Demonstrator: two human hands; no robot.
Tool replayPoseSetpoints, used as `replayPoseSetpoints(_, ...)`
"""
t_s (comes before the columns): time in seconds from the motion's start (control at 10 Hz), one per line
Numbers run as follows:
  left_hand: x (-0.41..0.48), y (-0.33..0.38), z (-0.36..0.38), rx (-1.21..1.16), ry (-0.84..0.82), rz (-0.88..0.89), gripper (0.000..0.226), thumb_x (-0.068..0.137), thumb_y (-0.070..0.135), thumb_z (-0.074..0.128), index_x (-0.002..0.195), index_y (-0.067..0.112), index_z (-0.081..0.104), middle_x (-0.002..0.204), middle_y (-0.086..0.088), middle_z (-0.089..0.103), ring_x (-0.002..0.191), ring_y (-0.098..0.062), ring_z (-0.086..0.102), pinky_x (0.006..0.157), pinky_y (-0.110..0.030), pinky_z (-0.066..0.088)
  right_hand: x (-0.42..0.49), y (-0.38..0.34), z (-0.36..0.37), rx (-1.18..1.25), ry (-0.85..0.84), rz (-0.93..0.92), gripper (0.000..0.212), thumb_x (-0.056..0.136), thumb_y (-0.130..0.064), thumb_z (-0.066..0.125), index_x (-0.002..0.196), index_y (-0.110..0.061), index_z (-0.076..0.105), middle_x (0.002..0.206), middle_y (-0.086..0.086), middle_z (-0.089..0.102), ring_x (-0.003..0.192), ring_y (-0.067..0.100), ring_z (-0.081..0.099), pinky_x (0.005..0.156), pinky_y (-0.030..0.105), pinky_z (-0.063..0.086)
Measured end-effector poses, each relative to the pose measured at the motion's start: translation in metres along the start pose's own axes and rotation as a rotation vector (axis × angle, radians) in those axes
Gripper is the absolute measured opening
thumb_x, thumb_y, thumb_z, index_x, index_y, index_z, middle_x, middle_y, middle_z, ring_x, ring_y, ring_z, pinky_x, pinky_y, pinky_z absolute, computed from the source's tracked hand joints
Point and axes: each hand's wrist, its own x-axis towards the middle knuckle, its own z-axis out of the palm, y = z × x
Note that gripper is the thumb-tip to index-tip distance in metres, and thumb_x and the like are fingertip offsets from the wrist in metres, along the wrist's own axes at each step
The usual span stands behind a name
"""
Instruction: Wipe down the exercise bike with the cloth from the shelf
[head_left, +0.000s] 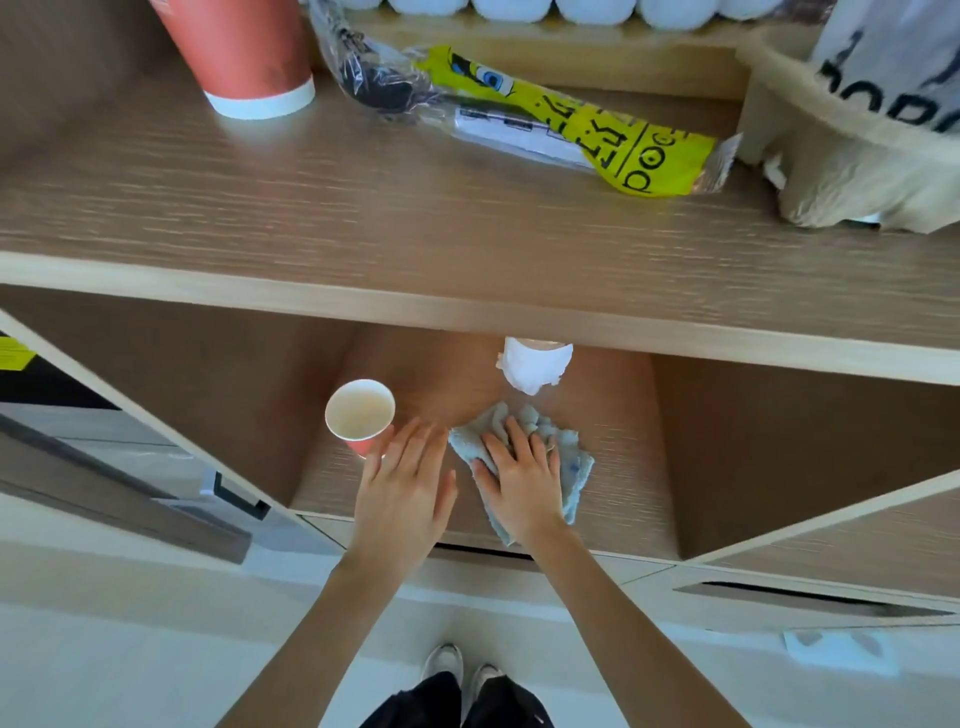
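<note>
Cloth (524, 457) lay crumpled on the lower shelf (623, 499) under the flat, open right hand (522, 480). Left hand (405, 488), also open, hovered beside an empty paper cup (360, 415).

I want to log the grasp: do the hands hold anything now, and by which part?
Nothing is lifted. The right hand lies flat on the middle of the cloth; the left hand is empty.

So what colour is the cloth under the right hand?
Pale grey-blue cloth, seen in the head view under the right hand.
</note>
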Motion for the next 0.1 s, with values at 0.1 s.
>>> replayPoseSetpoints(0.1,0.0027,0.0032,-0.0038,-0.025,-0.010,-0.024,0.041,0.089,0.028,0.044,0.114,0.003,0.065,0.117,-0.012,0.065,0.115,-0.029,0.058,0.098,-0.045,0.043,-0.0015,0.0041,-0.0155,-0.025,-0.060,-0.003,0.051,0.094,-0.046,0.046,0.140,-0.027,0.041,0.156,0.007,0.019,0.137,0.032,0.028,0.108,0.049,0.031)
